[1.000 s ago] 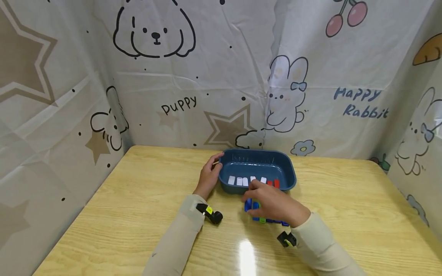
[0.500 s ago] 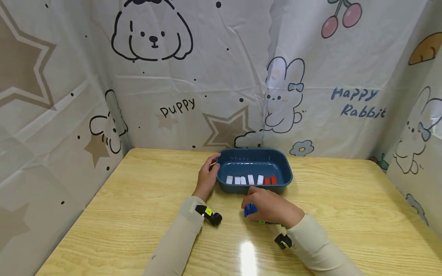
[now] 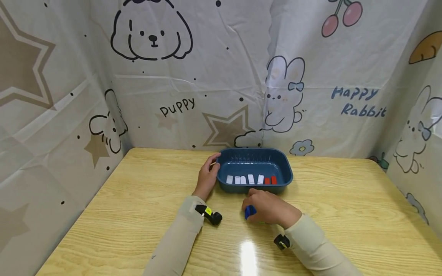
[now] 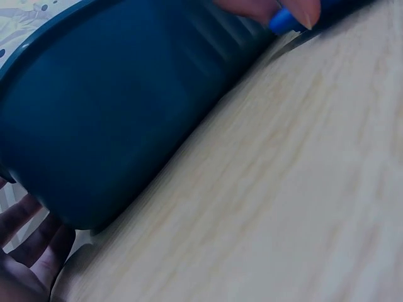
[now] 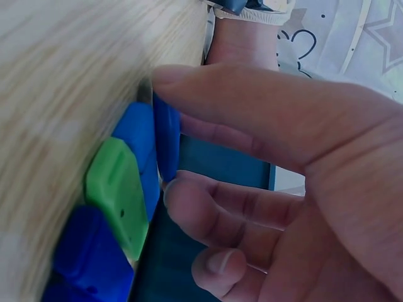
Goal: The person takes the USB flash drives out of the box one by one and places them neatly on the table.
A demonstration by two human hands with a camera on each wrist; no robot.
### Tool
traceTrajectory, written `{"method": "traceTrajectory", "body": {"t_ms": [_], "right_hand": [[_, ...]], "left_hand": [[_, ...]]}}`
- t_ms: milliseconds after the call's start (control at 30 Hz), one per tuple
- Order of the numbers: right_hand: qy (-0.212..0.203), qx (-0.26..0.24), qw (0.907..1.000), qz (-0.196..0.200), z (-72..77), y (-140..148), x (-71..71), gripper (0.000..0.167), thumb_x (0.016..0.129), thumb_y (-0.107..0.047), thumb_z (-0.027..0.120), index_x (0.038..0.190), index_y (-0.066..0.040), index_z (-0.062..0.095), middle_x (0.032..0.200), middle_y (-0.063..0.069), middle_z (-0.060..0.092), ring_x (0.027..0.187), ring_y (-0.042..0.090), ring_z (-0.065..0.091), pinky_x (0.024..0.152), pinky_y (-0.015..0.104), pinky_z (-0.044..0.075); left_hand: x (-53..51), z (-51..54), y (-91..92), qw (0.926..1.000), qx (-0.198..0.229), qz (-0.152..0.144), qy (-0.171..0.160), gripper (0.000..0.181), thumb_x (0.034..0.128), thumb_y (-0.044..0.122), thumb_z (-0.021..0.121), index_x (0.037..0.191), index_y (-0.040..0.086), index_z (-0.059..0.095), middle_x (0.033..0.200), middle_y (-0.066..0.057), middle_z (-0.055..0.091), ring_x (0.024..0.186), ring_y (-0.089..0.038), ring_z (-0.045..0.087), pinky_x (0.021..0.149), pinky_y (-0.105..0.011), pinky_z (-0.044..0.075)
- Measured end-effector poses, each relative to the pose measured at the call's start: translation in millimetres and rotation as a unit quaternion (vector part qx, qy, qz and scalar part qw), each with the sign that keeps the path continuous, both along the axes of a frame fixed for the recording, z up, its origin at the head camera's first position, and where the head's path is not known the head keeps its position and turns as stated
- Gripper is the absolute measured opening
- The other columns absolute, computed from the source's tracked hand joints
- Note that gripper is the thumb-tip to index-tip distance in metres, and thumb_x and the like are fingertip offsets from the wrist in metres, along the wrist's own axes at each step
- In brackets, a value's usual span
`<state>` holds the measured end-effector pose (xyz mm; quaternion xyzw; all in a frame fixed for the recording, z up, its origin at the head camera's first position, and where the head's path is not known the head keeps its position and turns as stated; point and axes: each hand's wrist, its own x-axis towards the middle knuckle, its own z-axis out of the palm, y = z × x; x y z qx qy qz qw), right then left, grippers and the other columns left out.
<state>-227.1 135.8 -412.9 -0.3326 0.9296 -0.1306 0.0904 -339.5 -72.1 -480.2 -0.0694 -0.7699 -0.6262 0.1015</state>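
In the head view my left hand (image 3: 206, 179) rests against the left end of a dark blue tray (image 3: 254, 189), its fingers at the rim and outer wall. In front of the tray, my right hand (image 3: 271, 208) pinches a blue piece (image 3: 249, 211) between thumb and fingers. The right wrist view shows that blue piece (image 5: 166, 135) standing on edge, beside another blue piece (image 5: 140, 135), a green one (image 5: 118, 192) and a dark blue one (image 5: 94, 248) in a row on the table. In the head view, my right hand mostly hides this row.
Inside the tray, several white pieces (image 3: 251, 179) and red pieces (image 3: 274, 180) line the near side. The wooden table (image 3: 138, 203) ends at a printed cloth (image 3: 179, 126) behind and at both sides. A small black camera is strapped to each wrist.
Compared with a second ago, my right hand sits slightly lower and further left, off the tray's near rim, covering more of the row. The left hand keeps its place at the tray.
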Motion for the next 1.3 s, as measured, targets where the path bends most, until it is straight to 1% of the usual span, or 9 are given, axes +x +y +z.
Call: {"method": "traceTrajectory", "body": {"t_ms": [167, 200, 400, 433, 567, 767, 900, 1133, 1300], "right_hand": [[0.012, 0.006, 0.9999, 0.003, -3.1, 1, 0.7, 0.025, 0.072, -0.02, 0.082, 0.096, -0.019, 0.074, 0.092, -0.002, 0.057, 0.079, 0.012, 0.055, 0.072, 0.032, 0.051], [0.013, 0.006, 0.9999, 0.003, -3.5, 1, 1.0, 0.025, 0.072, -0.02, 0.082, 0.096, -0.019, 0.074, 0.092, -0.002, 0.057, 0.08, 0.012, 0.055, 0.072, 0.032, 0.051], [0.012, 0.011, 0.9998, -0.009, -4.6, 2, 1.1, 0.03, 0.072, -0.02, 0.082, 0.101, -0.017, 0.073, 0.095, 0.001, 0.059, 0.081, 0.013, 0.056, 0.073, 0.033, 0.052], [0.01, 0.011, 0.9998, -0.011, -4.5, 2, 1.1, 0.032, 0.072, -0.02, 0.082, 0.102, -0.016, 0.072, 0.095, 0.001, 0.059, 0.081, 0.014, 0.056, 0.073, 0.033, 0.052], [0.006, 0.01, 0.9998, -0.014, -2.9, 1, 1.7, 0.036, 0.072, -0.021, 0.082, 0.106, -0.015, 0.071, 0.097, 0.002, 0.059, 0.081, 0.013, 0.057, 0.074, 0.032, 0.052], [-0.002, -0.019, 0.9997, -0.012, 10.9, 6, 4.5, 0.04, 0.076, -0.025, 0.081, 0.112, -0.012, 0.07, 0.105, 0.001, 0.061, 0.091, 0.016, 0.06, 0.079, 0.033, 0.052], [0.011, -0.043, 0.9989, -0.015, 23.7, 13, 4.7, 0.038, 0.079, -0.027, 0.079, 0.112, -0.012, 0.07, 0.109, 0.001, 0.062, 0.097, 0.019, 0.061, 0.081, 0.035, 0.053], [0.059, -0.08, 0.9947, -0.024, 37.1, 29, 2.7, 0.031, 0.081, -0.024, 0.077, 0.109, -0.012, 0.071, 0.099, -0.001, 0.063, 0.079, 0.009, 0.056, 0.069, 0.026, 0.051], [0.074, -0.095, 0.9916, -0.046, 42.9, 38, -0.2, 0.029, 0.081, -0.022, 0.077, 0.107, -0.013, 0.07, 0.096, -0.001, 0.062, 0.073, 0.011, 0.054, 0.064, 0.024, 0.049]], "left_hand": [[0.7, -0.4, 1.3, 1.0, 0.006, -0.005, 0.0, 0.037, 0.0972, 0.015, 0.05, 0.133, 0.02, 0.057, 0.14, -0.004, 0.051, 0.126, -0.028, 0.05, 0.105, -0.044, 0.04], [4.3, 4.5, 1.8, 0.9999, 0.009, -0.008, -0.002, 0.038, 0.0974, 0.014, 0.049, 0.134, 0.018, 0.057, 0.14, -0.006, 0.051, 0.126, -0.029, 0.049, 0.105, -0.045, 0.039], [3.6, 4.9, 3.3, 0.9999, 0.012, -0.01, 0.0, 0.038, 0.0969, 0.013, 0.05, 0.134, 0.017, 0.057, 0.14, -0.005, 0.051, 0.126, -0.029, 0.049, 0.106, -0.045, 0.038], [0.0, 0.1, 3.3, 0.9999, 0.012, -0.008, 0.003, 0.037, 0.0966, 0.014, 0.05, 0.133, 0.02, 0.058, 0.14, -0.004, 0.052, 0.126, -0.027, 0.049, 0.106, -0.044, 0.039], [-0.2, 0.2, 3.9, 0.9999, 0.011, -0.005, 0.002, 0.037, 0.0961, 0.014, 0.051, 0.132, 0.02, 0.058, 0.139, -0.003, 0.052, 0.125, -0.026, 0.05, 0.105, -0.043, 0.04], [1.0, 0.2, 4.2, 0.9999, 0.007, -0.007, -0.006, 0.037, 0.0968, 0.015, 0.05, 0.133, 0.021, 0.057, 0.14, -0.002, 0.051, 0.127, -0.026, 0.048, 0.106, -0.043, 0.039], [0.7, 0.3, 3.5, 1.0, 0.006, -0.005, -0.002, 0.038, 0.0963, 0.015, 0.05, 0.133, 0.022, 0.057, 0.139, -0.001, 0.051, 0.126, -0.025, 0.049, 0.105, -0.042, 0.04], [0.3, -1.4, 1.1, 0.9999, 0.004, -0.01, -0.002, 0.038, 0.0967, 0.015, 0.049, 0.133, 0.023, 0.057, 0.14, 0.001, 0.05, 0.127, -0.022, 0.047, 0.106, -0.041, 0.039], [1.9, 0.0, 0.3, 0.9999, 0.006, -0.008, -0.003, 0.037, 0.0968, 0.015, 0.049, 0.132, 0.024, 0.057, 0.139, 0.001, 0.051, 0.126, -0.023, 0.048, 0.105, -0.042, 0.04]]}}
